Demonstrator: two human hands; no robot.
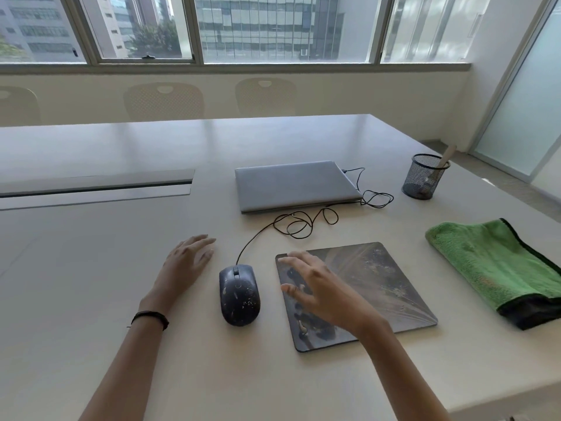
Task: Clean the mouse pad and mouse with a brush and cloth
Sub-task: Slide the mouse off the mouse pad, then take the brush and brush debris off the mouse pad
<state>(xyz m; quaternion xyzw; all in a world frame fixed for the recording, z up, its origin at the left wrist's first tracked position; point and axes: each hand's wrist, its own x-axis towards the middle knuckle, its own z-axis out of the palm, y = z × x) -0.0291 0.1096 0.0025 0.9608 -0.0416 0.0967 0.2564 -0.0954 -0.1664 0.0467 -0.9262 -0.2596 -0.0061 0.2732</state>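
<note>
A bright meeting room with one long pale table.

Daylight comes through a row of windows along the far wall, with office blocks and a tree outside. Three cream chairs stand tucked in at the far side of the table, which has a narrow cable hatch set into its top. A frosted glass partition closes the right side.

office meeting room | I'm at big table | chairs on far side | closed laptop | mesh pen cup | windows onto office towers | frosted glass partition
</note>
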